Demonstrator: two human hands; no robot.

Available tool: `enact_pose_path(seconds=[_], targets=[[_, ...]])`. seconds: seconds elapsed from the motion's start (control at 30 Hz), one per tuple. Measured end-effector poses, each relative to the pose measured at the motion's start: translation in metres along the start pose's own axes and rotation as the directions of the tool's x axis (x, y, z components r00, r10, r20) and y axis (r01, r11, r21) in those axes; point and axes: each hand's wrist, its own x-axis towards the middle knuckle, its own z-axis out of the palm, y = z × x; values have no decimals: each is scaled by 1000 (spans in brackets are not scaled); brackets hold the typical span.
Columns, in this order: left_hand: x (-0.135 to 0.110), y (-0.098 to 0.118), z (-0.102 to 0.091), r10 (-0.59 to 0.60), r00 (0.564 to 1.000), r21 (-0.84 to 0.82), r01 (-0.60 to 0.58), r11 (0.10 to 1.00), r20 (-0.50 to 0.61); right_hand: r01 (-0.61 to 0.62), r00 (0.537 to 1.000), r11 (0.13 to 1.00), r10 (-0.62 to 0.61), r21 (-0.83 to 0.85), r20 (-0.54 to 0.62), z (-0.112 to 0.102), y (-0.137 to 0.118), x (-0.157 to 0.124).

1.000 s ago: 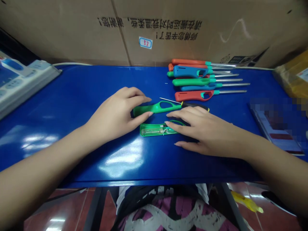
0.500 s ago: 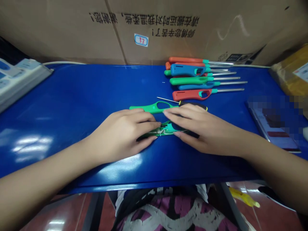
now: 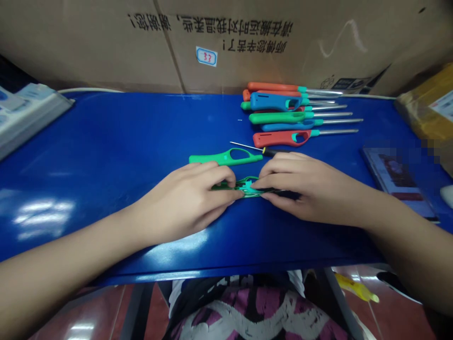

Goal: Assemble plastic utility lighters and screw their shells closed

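Note:
Low over the blue table, both hands work on an opened green lighter casing with a teal trigger piece inside it. My left hand covers the casing's left end, its thumb and fingers closed on it. From the other side my right hand grips the right end, fingertips on the teal piece. Fingers hide much of the inside. Just beyond lies a loose green casing half, with a thin screwdriver behind it, its handle partly under my right hand.
Several stick lighters in red, blue, green and orange are piled at the back. Behind stands a large cardboard box. A phone-like flat object lies at the right; a white power strip sits at the left.
My left thumb and index finger have moved right, closer to the teal piece. My right fingers have bent inward and uncovered the tip of the loose casing half.

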Motion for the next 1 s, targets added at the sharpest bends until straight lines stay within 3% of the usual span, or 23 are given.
enact_pose_path(seconds=[0.2,0.47,0.83,1.0], targets=[[0,0,1,-10,1000,-32,10,999,0,-27,999,1000,26,11,26,-6,2,-2],[-1,0,6,-19,999,-92,16,996,-33,-164,984,985,160,53,72,-12,1,-2],[-1,1,8,-34,999,-116,37,993,30,-117,989,989,107,95,101,-10,1,-3],[1,1,9,-51,999,-176,50,983,2,-56,994,994,47,90,96,-11,2,-1]])
